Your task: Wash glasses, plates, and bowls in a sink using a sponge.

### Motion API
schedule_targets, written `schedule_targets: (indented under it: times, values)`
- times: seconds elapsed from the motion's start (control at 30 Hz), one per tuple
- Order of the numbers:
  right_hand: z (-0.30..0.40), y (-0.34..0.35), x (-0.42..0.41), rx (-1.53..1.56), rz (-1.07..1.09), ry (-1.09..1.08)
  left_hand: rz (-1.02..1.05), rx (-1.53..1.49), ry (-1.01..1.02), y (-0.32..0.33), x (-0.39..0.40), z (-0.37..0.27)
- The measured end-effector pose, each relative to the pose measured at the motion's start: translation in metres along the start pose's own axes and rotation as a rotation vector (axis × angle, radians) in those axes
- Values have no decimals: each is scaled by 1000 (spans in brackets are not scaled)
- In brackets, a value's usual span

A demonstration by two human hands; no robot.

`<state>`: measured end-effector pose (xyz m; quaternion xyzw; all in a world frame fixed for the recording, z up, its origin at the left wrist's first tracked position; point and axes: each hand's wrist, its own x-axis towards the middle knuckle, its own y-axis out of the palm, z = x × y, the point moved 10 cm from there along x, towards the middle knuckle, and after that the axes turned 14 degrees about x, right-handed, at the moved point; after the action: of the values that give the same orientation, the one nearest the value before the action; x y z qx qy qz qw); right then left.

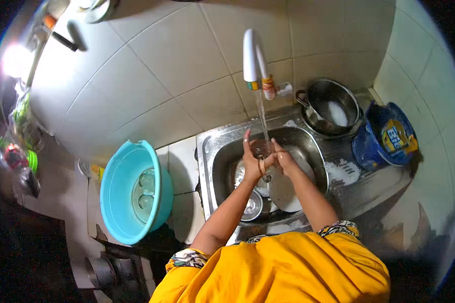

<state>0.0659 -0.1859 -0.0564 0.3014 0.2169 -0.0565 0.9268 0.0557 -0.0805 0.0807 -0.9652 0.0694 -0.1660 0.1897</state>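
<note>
Water from the white faucet [250, 57] runs onto both my hands over the steel sink [222, 166]. My left hand [253, 163] and my right hand [284, 159] are close together around what looks like a clear drinking glass [260, 146]. The fingers and the running water partly hide it. Beneath my hands, a pale plate [286, 195] lies in the sink basin. A small round metal dish [252, 206] sits beside it, near my left forearm. Other dishes under the hands are hard to make out.
A turquoise plastic basin [112, 197] holding glasses [146, 181] stands on the tiled counter at left. At right, a steel pot [328, 96] and a blue container [367, 140] stand on the drainboard, near soap foam [341, 172]. A tiled wall [167, 57] rises behind.
</note>
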Motion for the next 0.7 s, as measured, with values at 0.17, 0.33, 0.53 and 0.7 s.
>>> schedule_targets:
  times: [0.17, 0.33, 0.53, 0.7]
  values:
    - [24, 45, -7, 73, 130, -7, 5, -77, -15, 0, 6, 14]
    - [76, 104, -79, -923, 188, -756, -73, -243, -157, -12, 13, 56]
    - [79, 111, -156, -1224, 230, -1040, -82, -798, -623, 22, -11, 128]
    - [68, 112, -170, -1391, 285, -1098, -121, -598, -502, 12, 12, 138]
